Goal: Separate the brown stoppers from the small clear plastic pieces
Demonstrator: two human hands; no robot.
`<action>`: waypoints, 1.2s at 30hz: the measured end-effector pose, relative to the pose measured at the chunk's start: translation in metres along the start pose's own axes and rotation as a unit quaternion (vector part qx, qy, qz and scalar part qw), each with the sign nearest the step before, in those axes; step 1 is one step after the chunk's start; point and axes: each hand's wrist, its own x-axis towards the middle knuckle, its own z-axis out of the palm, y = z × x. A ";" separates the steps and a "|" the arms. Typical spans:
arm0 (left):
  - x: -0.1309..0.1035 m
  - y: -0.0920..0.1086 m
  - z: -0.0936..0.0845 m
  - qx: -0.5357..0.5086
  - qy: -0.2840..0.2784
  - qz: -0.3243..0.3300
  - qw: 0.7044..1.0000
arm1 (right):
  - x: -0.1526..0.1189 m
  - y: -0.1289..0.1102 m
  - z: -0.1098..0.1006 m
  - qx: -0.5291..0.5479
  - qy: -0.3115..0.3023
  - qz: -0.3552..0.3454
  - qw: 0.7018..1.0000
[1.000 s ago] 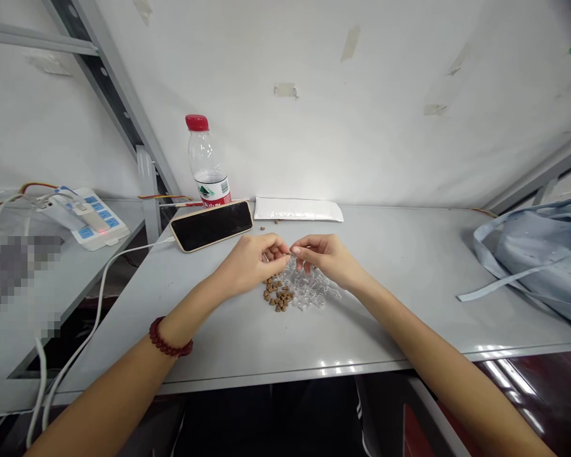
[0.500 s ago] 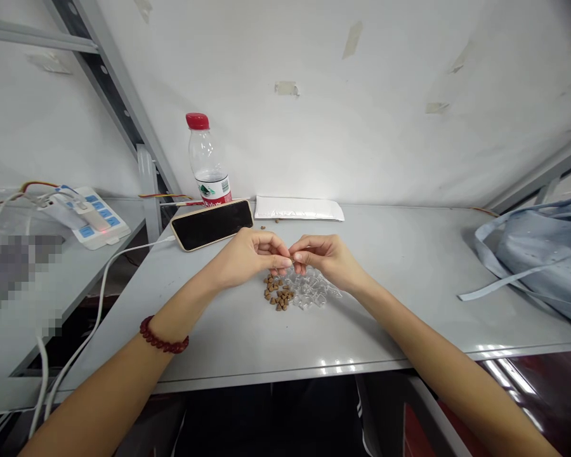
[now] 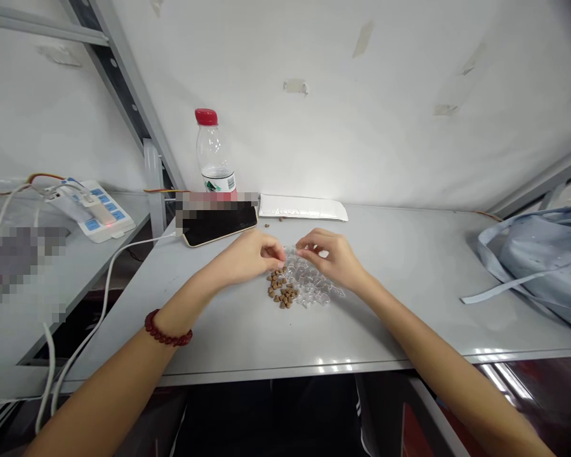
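Observation:
Small brown pieces (image 3: 285,297) lie in a loose group on the grey table (image 3: 238,343). Right beside them is a heap of small clear plastic pieces (image 3: 314,285). My left hand (image 3: 257,256), with a dark red bead bracelet on its wrist, is over the far left side of the brown pieces, thumb and fingertips pinched together; whatever is between them is too small to name. My right hand (image 3: 330,254) hovers over the far edge of the clear heap, its thumb and index finger closed at the tips around something small that I cannot make out. A gap separates the two hands.
A phone (image 3: 221,223) leans at the back left before a red-capped bottle (image 3: 214,152). A white flat packet (image 3: 302,207) lies against the wall, with two stray brown pieces near it. Left is a power strip (image 3: 102,212) with cables; right, a light blue bag (image 3: 547,260).
My hands, whose fingertips met before, have drawn apart. The whole view has shifted slightly.

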 end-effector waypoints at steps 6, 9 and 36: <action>-0.001 -0.007 0.006 0.164 -0.012 0.020 0.986 | 0.004 0.021 -0.009 -0.243 -0.061 -0.048 0.967; 0.000 -0.009 0.008 0.164 -0.014 0.016 0.986 | 0.002 0.018 -0.006 -0.252 -0.081 -0.052 0.963; 0.003 -0.002 0.004 0.118 0.021 -0.028 0.992 | -0.009 -0.008 0.011 -0.152 -0.201 -0.113 0.961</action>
